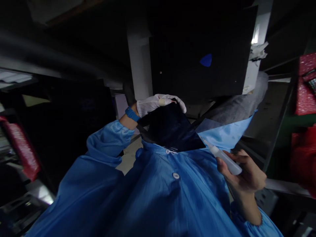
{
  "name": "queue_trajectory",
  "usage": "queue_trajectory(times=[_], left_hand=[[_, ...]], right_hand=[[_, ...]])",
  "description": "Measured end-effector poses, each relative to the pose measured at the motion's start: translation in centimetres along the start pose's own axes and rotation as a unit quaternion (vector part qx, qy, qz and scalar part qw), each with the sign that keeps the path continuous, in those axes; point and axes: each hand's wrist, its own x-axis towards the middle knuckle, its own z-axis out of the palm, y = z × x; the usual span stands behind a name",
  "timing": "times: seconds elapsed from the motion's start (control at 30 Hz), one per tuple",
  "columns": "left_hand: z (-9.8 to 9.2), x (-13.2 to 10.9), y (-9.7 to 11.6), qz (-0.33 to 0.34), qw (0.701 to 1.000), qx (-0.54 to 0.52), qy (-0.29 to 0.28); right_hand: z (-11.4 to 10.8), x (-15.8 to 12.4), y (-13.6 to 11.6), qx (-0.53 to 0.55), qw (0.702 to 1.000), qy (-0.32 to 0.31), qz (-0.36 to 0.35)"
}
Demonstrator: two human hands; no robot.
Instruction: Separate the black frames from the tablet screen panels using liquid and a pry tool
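Observation:
My left hand (158, 103), in a white glove with a blue band at the wrist, curls over the upper edge of a dark, flat panel (170, 125). That panel is tilted in front of my chest, and its dark surface shows little detail. On the right, my bare right hand (247, 172) has its fingers and thumb closed around a small whitish squeeze bottle (228, 161). The bottle's thin nozzle points up and left, close to the panel's lower right corner.
Ahead is a black board (197, 39) bearing a blue triangular patch (206, 60), between pale posts (139, 62). Red bubble wrap (306, 95) and a red bag (304, 161) lie at the right. More red wrapping (22, 144) is at the left.

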Motion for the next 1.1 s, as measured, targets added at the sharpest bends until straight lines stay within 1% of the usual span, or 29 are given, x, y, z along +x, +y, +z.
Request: queue_trajectory(times=[0.2,0.4,0.5,0.53,0.57,0.63,0.7,0.73,0.8,0.83,0.87,0.93,1.0,1.03,1.1], left_hand=[[0.1,0.1,0.2,0.004,1.0,0.001,-0.004],[0.9,-0.2,1.0,-0.046,0.998,0.033,0.04],[0.8,-0.1,0.9,-0.018,0.999,0.022,0.021],[0.7,-0.1,0.8,-0.009,1.0,0.017,0.016],[0.6,-0.1,0.6,-0.004,1.0,0.012,0.013],[0.4,-0.1,0.4,0.0,1.0,0.004,0.006],[0.4,-0.2,0.5,0.0,1.0,-0.002,-0.009],[0.5,-0.3,0.6,0.004,1.0,-0.004,-0.016],[0.9,-0.4,1.2,0.009,0.999,0.0,-0.033],[1.2,-0.5,1.6,0.011,0.999,0.01,-0.043],[1.5,-0.5,2.0,0.01,0.998,0.025,-0.056],[2.2,-0.5,2.9,0.003,0.995,0.06,-0.08],[2.9,-0.5,3.8,-0.003,0.991,0.089,-0.102],[3.2,-0.5,4.2,-0.004,0.989,0.098,-0.111],[3.9,-0.3,4.8,-0.013,0.985,0.118,-0.124]], right_hand=[[0.0,0.2,-0.4,-0.012,1.0,-0.011,-0.01],[-0.4,0.1,-0.4,0.001,1.0,-0.016,-0.005],[-0.7,-0.6,-0.3,-0.001,1.0,-0.024,0.009],[-0.7,-0.8,-0.4,0.004,1.0,-0.007,0.024],[-0.7,-0.9,-0.4,0.013,0.999,0.022,0.047],[-0.4,-0.5,-0.4,0.032,0.987,0.115,0.108],[0.2,0.9,-0.2,0.052,0.964,0.202,0.166],[0.6,2.0,-0.1,0.069,0.954,0.23,0.182],[1.7,4.8,0.6,0.118,0.944,0.247,0.186],[2.3,6.5,1.0,0.141,0.944,0.244,0.171],[2.9,8.2,1.5,0.155,0.948,0.228,0.158],[4.1,11.7,2.6,0.176,0.959,0.212,0.071],[5.2,14.8,4.0,0.154,0.974,0.164,0.023],[5.7,16.0,4.7,0.136,0.98,0.144,0.011],[6.8,17.9,6.2,0.095,0.991,0.09,0.019]])
